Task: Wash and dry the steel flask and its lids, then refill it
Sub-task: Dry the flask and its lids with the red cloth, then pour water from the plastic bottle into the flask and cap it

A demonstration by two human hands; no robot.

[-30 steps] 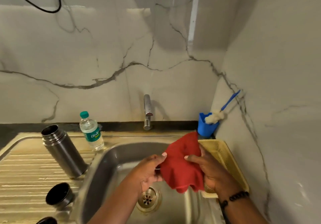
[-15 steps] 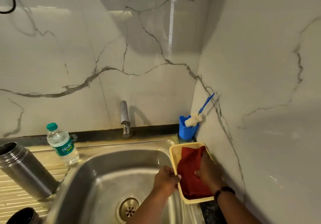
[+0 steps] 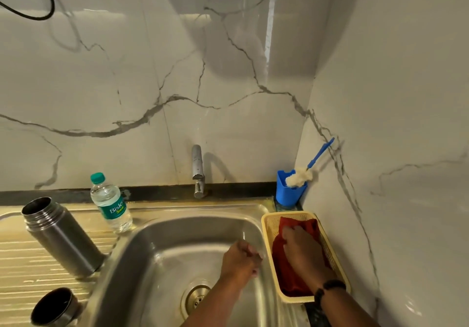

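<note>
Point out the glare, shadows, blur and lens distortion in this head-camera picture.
Head view: a bright vertical streak of glare runs down the marble wall; the tap casts a curved shadow to its right; the left hand over the sink is smeared at the fingers, the right hand on the red cloth sharper; wide-angle bending tilts the steel flask and water bottle outward.
</note>
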